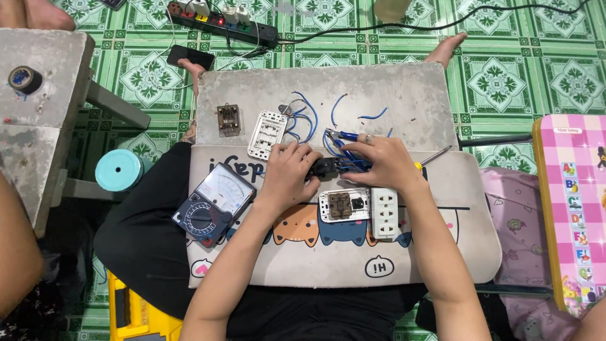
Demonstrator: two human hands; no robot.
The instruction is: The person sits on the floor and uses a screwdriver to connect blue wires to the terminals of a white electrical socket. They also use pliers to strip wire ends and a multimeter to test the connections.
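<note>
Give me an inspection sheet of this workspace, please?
Surface: grey lap desk with cartoon cats.
Job's things: small black part held in both hands; blue-handled pliers; blue wires.
Clutter: analog multimeter, white switch plate, socket module, screwdriver.
Hands: left hand and right hand both grip the part.
Cables: power strip with a black cord.
Surroundings: green patterned floor tiles, pink board, tape roll.

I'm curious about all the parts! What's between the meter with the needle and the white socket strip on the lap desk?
In the head view, between the meter and the white socket strip lies the left forearm, then an opened switch plate.
</note>
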